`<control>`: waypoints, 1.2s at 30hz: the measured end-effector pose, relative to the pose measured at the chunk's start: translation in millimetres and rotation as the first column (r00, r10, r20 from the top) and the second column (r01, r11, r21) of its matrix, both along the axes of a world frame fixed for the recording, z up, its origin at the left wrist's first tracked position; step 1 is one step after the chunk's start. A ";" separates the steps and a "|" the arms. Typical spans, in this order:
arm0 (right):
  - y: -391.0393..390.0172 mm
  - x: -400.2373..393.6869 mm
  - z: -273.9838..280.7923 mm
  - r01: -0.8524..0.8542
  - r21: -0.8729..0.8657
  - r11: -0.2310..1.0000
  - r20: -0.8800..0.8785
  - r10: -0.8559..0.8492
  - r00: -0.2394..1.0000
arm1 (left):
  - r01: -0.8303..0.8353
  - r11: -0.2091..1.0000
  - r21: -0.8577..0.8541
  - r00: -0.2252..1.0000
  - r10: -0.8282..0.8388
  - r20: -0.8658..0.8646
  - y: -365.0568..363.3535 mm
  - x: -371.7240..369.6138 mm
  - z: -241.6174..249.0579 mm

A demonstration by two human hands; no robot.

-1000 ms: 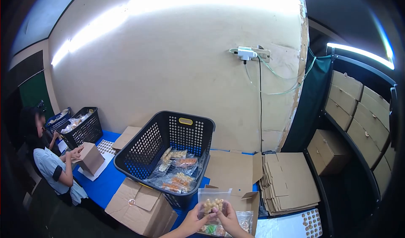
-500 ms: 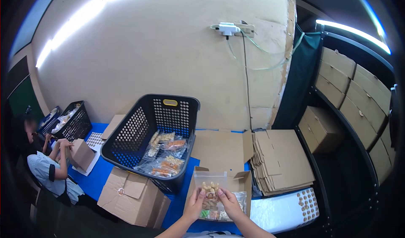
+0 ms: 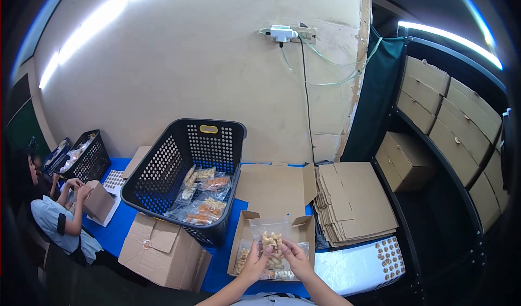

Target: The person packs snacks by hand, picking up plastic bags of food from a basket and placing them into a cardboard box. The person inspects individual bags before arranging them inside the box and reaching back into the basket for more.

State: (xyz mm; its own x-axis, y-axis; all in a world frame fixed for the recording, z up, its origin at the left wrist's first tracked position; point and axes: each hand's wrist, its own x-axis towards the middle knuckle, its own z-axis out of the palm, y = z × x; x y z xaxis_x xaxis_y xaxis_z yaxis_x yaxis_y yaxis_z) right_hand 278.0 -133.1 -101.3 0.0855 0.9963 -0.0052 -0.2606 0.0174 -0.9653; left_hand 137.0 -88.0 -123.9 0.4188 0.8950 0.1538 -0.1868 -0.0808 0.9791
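Observation:
A clear plastic bag of pale, curled snack pieces is held over an open cardboard box. My left hand grips the bag's lower left side, thumb on the front. On its lower right side, my right hand is closed in the same way. The upper part of the bag is flat and see-through. More filled bags lie inside the box, partly hidden by my hands and the held bag. The box's lid lies folded back toward the wall.
A black perforated basket with several snack bags stands left of the box. Closed cartons sit front left. Flattened cardboard and a sticker-covered white package are at right. A co-worker handles a box at far left.
The bag stays in both hands, but its round label has turned out of clear view and the snack pieces show more. The camera view has shifted slightly right.

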 end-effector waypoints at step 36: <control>30.6 27.8 -41.2 -0.259 -0.061 0.964 0.230 0.266 0.936 | 0.001 0.988 -0.152 0.990 -0.023 -0.139 32.5 -41.0 10.7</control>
